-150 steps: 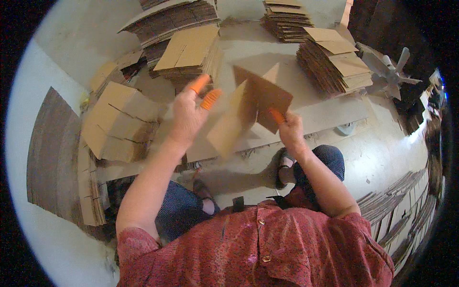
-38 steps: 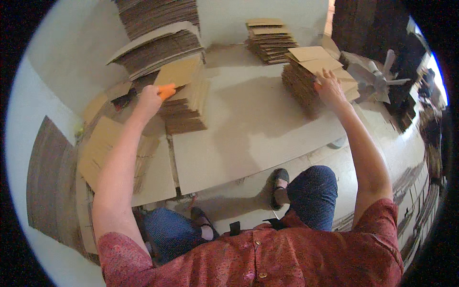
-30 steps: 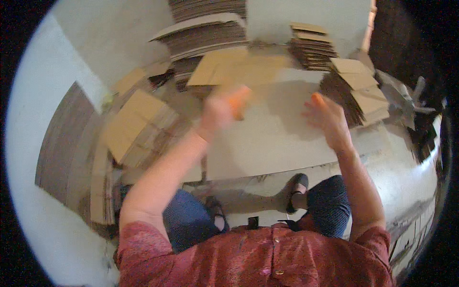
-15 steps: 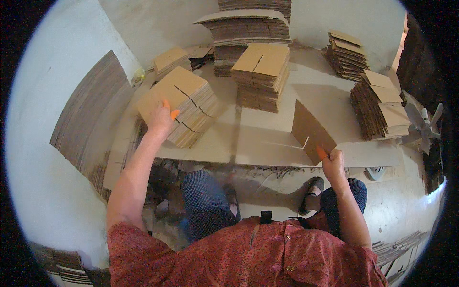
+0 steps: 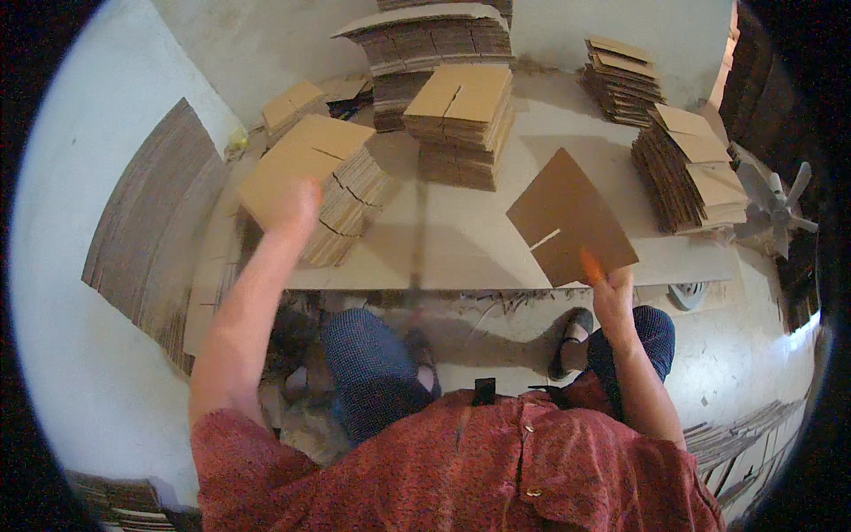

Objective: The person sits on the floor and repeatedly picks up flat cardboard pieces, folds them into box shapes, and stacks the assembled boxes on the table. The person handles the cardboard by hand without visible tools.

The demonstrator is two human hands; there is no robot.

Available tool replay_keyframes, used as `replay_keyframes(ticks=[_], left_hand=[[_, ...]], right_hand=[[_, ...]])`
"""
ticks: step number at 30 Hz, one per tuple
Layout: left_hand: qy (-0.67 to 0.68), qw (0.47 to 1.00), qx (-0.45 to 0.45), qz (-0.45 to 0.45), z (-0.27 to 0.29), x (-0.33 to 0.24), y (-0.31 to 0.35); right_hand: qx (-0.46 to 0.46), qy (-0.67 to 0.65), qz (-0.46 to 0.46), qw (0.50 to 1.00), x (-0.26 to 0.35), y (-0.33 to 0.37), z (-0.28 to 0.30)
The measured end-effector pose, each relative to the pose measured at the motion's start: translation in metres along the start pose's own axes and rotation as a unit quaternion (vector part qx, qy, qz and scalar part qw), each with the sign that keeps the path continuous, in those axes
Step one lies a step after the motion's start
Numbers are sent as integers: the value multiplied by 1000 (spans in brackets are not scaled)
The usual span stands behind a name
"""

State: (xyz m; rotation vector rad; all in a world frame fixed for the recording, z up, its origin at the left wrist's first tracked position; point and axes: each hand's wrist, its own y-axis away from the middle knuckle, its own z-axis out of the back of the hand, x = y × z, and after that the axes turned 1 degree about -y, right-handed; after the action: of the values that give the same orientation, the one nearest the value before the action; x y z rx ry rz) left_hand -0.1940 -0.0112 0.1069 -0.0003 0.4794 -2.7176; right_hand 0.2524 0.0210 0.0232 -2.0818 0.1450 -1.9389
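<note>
My right hand (image 5: 613, 297) grips a brown cardboard sheet (image 5: 572, 217) by its near edge, thumb on its face. This sheet has one narrow slot cut in from its left edge and is tilted up above the table. At the left, my left hand (image 5: 297, 206) is at the near side of a slotted cardboard stack (image 5: 355, 199). It is smeared by motion, but it appears closed on the top cardboard sheet (image 5: 306, 152), whose slot is out of line with the cuts in the stack below. The fingers of that hand are partly hidden.
The pale table (image 5: 479, 244) bears a middle stack of slotted cardboard (image 5: 461, 124), a taller stack behind it (image 5: 434, 44), and right-hand stacks (image 5: 691, 168). More cardboard (image 5: 155, 222) leans on the left wall. A fan (image 5: 778, 206) stands at the far right.
The right-hand sheet has turned to show more of its face. At the left stack, the top sheet has shifted under my moving left hand. The whole view has shifted slightly.
</note>
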Motion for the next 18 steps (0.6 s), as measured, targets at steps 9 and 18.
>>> replay_keyframes(ticks=[9,18], left_hand=[[97,995,18,22,32,70,-50],[374,901,196,-102,59,-147,46]], right_hand=[[12,8,27,1000,-10,11,1],[-111,-67,186,974,34,16,13]])
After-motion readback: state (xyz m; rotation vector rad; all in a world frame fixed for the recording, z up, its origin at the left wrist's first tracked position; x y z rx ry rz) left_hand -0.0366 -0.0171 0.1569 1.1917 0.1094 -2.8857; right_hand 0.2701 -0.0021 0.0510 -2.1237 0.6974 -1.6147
